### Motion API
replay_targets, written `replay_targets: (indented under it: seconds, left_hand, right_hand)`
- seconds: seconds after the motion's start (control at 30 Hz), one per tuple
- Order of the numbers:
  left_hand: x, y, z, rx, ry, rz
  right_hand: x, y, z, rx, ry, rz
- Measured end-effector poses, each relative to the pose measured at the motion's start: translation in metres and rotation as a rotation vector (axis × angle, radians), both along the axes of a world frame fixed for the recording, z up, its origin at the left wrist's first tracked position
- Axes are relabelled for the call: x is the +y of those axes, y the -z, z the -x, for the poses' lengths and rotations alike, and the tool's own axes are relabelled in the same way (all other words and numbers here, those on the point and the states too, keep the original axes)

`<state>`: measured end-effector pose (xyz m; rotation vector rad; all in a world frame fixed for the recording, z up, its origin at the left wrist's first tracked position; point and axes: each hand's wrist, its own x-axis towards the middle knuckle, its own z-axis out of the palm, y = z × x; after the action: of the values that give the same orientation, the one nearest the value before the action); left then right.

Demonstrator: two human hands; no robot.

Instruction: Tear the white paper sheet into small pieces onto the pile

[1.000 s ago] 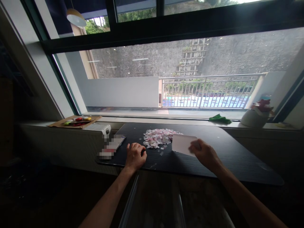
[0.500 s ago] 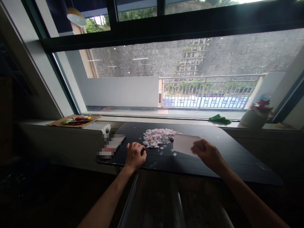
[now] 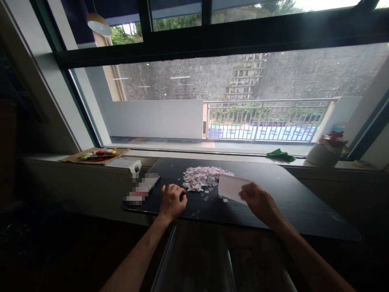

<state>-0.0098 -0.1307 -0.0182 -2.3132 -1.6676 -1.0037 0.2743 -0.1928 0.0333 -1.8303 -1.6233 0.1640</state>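
A heap of small pale pink and white paper scraps lies on the dark table, a few loose pieces beside its near edge. My right hand pinches a pale, stiff-looking sheet of paper by its right end. The sheet stands tilted at the heap's right side, its left edge close to the scraps; whether it touches them I cannot tell. My left hand rests near the table's front edge, left of the heap, its fingers curled in a loose fist with nothing visible inside.
A flat, blurred-out object lies at the table's left edge. On the sill are a brown board with colourful items, a green cloth and a pale rounded pot. A white-grilled radiator stands left of the table, under the window.
My right hand and the sheet have shifted slightly left and nearer to me. My left hand stays in place, and the heap looks almost the same.
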Motion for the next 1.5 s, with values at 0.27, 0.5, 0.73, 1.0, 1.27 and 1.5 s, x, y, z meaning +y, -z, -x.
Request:
replay_targets:
  seconds: [0.27, 0.5, 0.73, 1.0, 1.27, 1.5]
  left_hand:
    - [0.000, -0.002, -0.001, 0.005, -0.010, 0.028]
    - [-0.001, -0.002, -0.001, -0.004, -0.005, 0.026]
    - [-0.001, -0.002, -0.002, -0.012, -0.007, 0.007]
    - [0.001, -0.001, 0.001, 0.022, 0.001, 0.000]
    - [0.001, -0.001, 0.002, 0.035, 0.002, -0.016]
    - [0.002, -0.001, 0.004, 0.046, 0.007, -0.017]
  right_hand:
    - [0.021, 0.004, 0.025, 0.083, -0.088, -0.092]
    - [0.013, 0.002, 0.014, -0.052, -0.085, -0.074]
    - [-0.008, -0.014, -0.030, 0.013, -0.017, -0.012]
    - [0.009, 0.007, -0.050, 0.537, -0.166, 0.057]
    - [0.003, 0.004, -0.078, 0.578, -0.159, 0.092]
    - [0.020, 0.023, -0.065, 0.673, -0.163, 0.183]
